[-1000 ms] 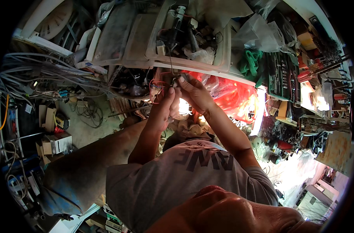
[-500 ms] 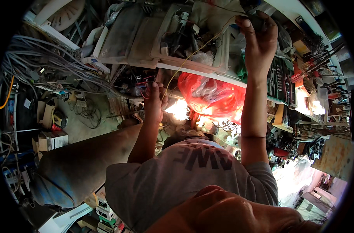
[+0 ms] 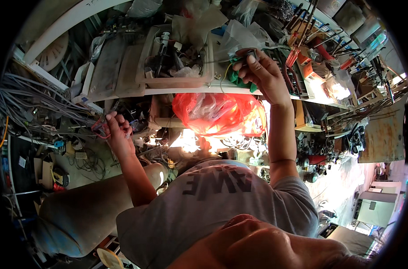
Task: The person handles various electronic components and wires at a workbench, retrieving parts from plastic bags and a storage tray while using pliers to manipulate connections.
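Note:
My left hand is closed around a small loop of red wires, held out to the left below the shelf edge. Higher up at the cluttered white shelf, my right hand pinches a small dark part. A thin yellow wire hangs from that part. A green cloth lies just behind the right hand's fingers. Between my two arms hangs a red plastic bag, lit from behind.
A white tray full of parts and tools sits on the shelf. A bundle of grey cables runs along the left. Hand tools with red handles hang at the upper right. Boxes and loose cords cover the floor.
Both hands were together in the middle a second ago. The right hand went up to the shelf and now sits slightly lower. The left hand moved left with the red wires.

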`<state>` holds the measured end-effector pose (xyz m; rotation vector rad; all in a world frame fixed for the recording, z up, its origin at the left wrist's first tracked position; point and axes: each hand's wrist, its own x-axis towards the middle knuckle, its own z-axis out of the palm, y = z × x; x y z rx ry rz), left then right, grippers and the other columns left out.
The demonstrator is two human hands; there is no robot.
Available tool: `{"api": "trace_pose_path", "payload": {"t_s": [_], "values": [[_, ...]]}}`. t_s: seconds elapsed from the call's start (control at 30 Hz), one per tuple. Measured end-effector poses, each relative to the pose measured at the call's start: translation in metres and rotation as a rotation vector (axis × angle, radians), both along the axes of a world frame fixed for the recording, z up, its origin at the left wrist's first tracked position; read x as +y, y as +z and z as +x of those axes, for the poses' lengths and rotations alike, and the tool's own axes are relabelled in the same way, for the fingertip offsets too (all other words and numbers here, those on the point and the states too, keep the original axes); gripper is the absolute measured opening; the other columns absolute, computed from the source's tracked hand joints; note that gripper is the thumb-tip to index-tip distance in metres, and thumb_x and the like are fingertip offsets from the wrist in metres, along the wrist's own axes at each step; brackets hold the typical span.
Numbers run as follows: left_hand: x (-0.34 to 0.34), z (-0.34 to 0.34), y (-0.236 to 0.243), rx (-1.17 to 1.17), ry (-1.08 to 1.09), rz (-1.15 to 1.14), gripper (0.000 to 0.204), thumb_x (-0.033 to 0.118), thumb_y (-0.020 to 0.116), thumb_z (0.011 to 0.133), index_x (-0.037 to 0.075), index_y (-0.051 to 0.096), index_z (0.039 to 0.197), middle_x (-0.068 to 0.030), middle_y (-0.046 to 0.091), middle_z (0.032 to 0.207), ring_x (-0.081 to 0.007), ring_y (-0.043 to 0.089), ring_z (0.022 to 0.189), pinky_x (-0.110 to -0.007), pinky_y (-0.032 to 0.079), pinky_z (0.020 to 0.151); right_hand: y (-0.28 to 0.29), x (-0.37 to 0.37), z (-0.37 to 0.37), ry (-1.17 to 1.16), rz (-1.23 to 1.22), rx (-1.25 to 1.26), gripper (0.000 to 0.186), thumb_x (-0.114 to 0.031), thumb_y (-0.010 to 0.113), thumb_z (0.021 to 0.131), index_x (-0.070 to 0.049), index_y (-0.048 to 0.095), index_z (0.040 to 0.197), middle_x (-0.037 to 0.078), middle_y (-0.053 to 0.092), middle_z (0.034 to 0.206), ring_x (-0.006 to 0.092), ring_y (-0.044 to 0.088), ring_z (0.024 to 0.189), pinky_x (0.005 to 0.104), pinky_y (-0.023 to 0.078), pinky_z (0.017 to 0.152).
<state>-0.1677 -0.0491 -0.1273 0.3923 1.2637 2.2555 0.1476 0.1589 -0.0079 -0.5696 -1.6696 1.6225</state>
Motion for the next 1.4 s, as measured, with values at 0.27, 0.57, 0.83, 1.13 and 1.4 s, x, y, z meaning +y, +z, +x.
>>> {"api": "trace_pose_path", "payload": {"t_s": [0.27,0.57,0.83,1.13,1.4], "values": [[0.067,0.112,0.060,0.225,-0.554,0.020,0.030,0.035,0.048,0.099,0.007,0.057,0.101,-0.0084,0.067,0.093,-0.0196,0.068,0.082,-0.029,0.055,0.067,0.017,-0.041,0.003,0.297,0.165,-0.242,0.024,-0.018,0.054,0.097,-0.001,0.052,0.113,0.006,0.066,0.086,0.0078,0.059,0.074,0.0226,0.045,0.064],[0.069,0.161,0.052,0.128,-1.077,0.003,0.021,0.026,0.049,0.099,0.007,0.060,0.101,0.0026,0.055,0.074,-0.0068,0.049,0.063,-0.023,0.043,0.057,-0.004,-0.051,0.036,0.129,0.439,-0.377,0.020,-0.011,0.064,0.087,0.001,0.052,0.098,0.012,0.066,0.082,0.0188,0.066,0.079,0.0316,0.051,0.070],[0.047,0.173,0.086,0.402,-1.388,-0.397,0.027,0.038,0.051,0.098,0.012,0.055,0.104,0.0064,0.045,0.072,-0.0020,0.039,0.061,-0.019,0.034,0.052,0.021,-0.079,0.073,0.144,0.878,-0.716,0.022,-0.013,0.067,0.084,-0.001,0.052,0.095,0.012,0.066,0.074,0.0283,0.067,0.068,0.0355,0.051,0.059],[0.039,0.199,0.093,0.691,-1.318,-0.490,0.031,0.035,0.052,0.097,0.006,0.059,0.108,0.0058,0.050,0.077,-0.0012,0.043,0.067,-0.020,0.035,0.055,0.031,-0.088,0.098,0.224,1.175,-0.858,0.021,-0.028,0.057,0.089,-0.008,0.064,0.087,0.010,0.062,0.065,0.0298,0.063,0.060,0.0403,0.050,0.055],[-0.001,0.210,0.151,1.144,-1.528,-0.189,0.028,0.028,0.054,0.096,0.003,0.053,0.084,-0.0128,0.052,0.059,-0.0283,0.055,0.054,-0.035,0.043,0.054,0.068,-0.138,0.135,0.410,1.229,-0.713,0.026,-0.022,0.067,0.083,-0.009,0.049,0.070,0.003,0.049,0.056,0.0194,0.055,0.047,0.0333,0.043,0.041]]}}
